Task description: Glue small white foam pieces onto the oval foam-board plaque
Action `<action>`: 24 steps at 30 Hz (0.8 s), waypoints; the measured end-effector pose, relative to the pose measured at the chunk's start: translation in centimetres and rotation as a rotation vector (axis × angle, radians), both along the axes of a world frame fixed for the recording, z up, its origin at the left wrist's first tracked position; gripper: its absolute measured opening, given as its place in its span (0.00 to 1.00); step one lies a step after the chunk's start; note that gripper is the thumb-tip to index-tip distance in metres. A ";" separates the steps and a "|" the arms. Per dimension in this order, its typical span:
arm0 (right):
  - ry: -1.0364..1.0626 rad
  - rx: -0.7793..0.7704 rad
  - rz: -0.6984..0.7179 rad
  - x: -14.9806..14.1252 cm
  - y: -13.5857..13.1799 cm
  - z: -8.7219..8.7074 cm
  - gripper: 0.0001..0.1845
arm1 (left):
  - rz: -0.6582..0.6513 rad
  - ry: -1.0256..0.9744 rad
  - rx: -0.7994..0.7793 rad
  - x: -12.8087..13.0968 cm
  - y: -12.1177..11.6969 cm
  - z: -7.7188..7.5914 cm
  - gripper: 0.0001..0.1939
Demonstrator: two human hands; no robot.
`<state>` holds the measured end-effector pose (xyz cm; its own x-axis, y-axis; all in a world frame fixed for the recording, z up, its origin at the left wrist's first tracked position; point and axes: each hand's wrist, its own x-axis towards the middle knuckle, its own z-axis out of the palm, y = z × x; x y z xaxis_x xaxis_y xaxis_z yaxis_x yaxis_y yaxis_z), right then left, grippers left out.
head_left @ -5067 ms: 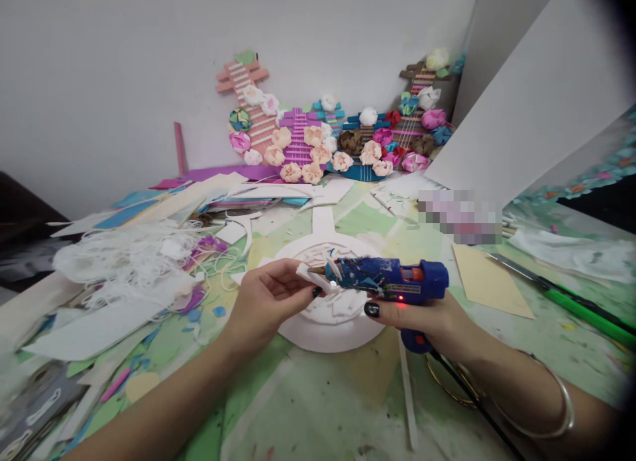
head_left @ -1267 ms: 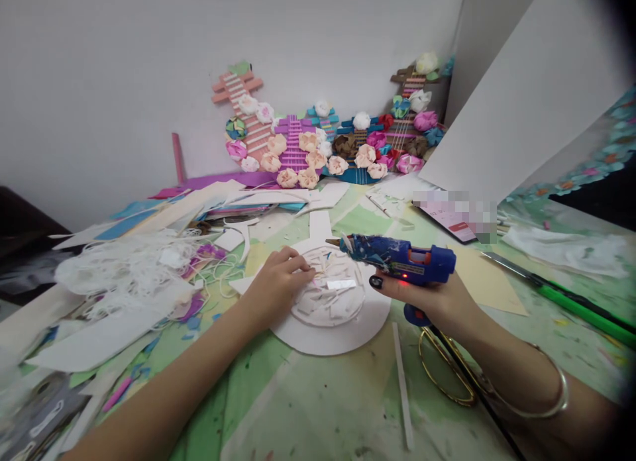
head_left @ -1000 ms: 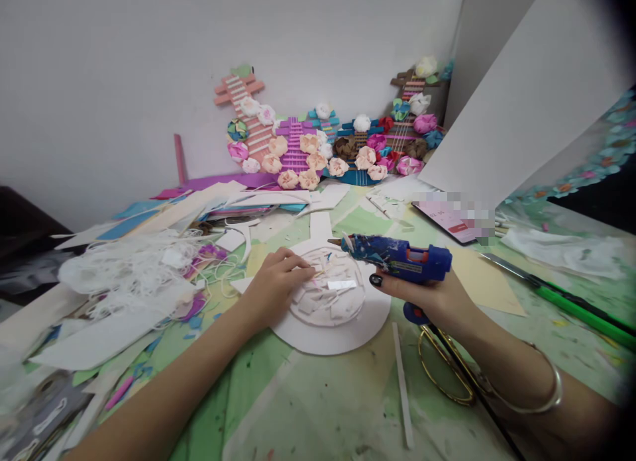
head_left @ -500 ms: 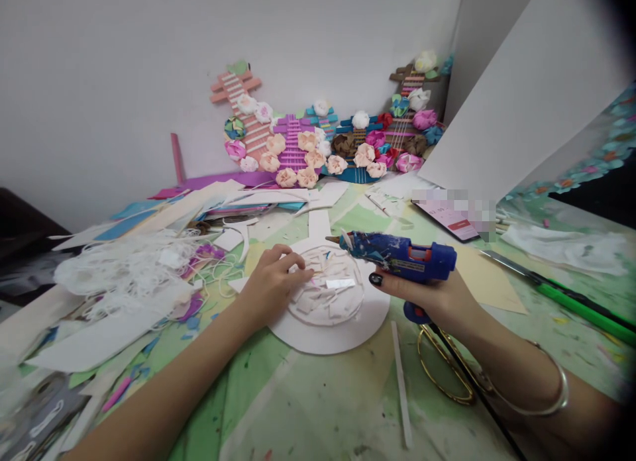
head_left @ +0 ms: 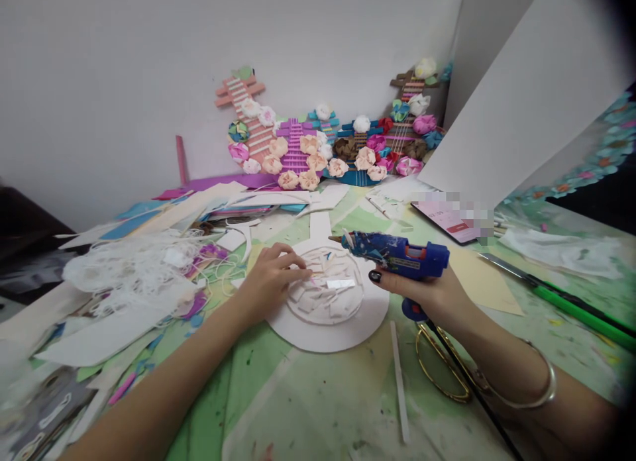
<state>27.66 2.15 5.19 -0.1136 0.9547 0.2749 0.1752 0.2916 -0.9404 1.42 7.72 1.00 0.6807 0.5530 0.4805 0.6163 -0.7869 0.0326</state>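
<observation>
A white foam disc (head_left: 322,325) lies on the green table, and small white foam pieces (head_left: 325,292) cover its raised middle. My left hand (head_left: 271,282) rests on the disc's left side, fingers extended and pressing flat on the pieces. My right hand (head_left: 422,292) is wrapped round a blue glue gun (head_left: 395,254) held just above the disc's right edge, nozzle pointing left; a red light glows on it.
Gold-handled scissors (head_left: 442,375) and a white strip (head_left: 399,381) lie near my right wrist. White string and paper scraps (head_left: 134,269) pile up on the left. Flowered paper guitars (head_left: 322,143) lean on the wall. A white board (head_left: 527,97) and a green cutter (head_left: 571,305) are on the right.
Five seconds ago my left hand held a white piece up at the glue gun's nozzle; now it presses down on the disc. Over the last second both hands have barely moved.
</observation>
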 end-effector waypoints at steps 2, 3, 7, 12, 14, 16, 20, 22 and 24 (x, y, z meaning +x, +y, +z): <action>0.007 0.010 -0.034 0.1 0.1 -0.1 0.11 | -0.031 -0.089 -0.027 -1.7 0.2 1.1 0.19; 0.008 0.012 -0.042 0.1 0.2 -0.1 0.11 | 0.012 -0.151 -0.038 -2.7 0.3 1.7 0.18; -0.001 -0.010 -0.052 0.1 0.0 -0.1 0.11 | 0.323 -0.188 -0.222 -6.5 0.6 3.5 0.10; -0.025 -0.021 -0.033 0.0 -0.1 0.0 0.12 | 0.358 -0.011 -0.395 -7.4 0.8 3.3 0.14; -0.012 -0.002 -0.020 0.1 0.0 -0.1 0.11 | 0.366 0.024 -0.333 -6.6 0.9 2.9 0.15; 0.007 0.005 -0.016 0.2 0.2 -0.2 0.10 | 0.370 0.013 -0.228 -5.0 0.6 2.6 0.16; 0.000 0.008 -0.040 0.4 0.6 -0.6 0.13 | 0.324 -0.179 -0.056 0.2 -2.6 2.3 0.07; -0.006 0.005 -0.054 0.4 0.8 -0.8 0.14 | 0.189 -0.238 -0.137 3.4 -5.4 2.1 0.04; 0.001 0.002 -0.075 0.5 1.0 -1.0 0.14 | -0.065 -0.140 -0.262 6.3 -8.2 1.6 0.08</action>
<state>28.14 3.11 4.17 -0.0417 0.9600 0.2769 0.1954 0.2797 -0.9400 7.71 -0.51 2.59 0.6558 0.6279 0.4192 0.5400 -0.7781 0.3207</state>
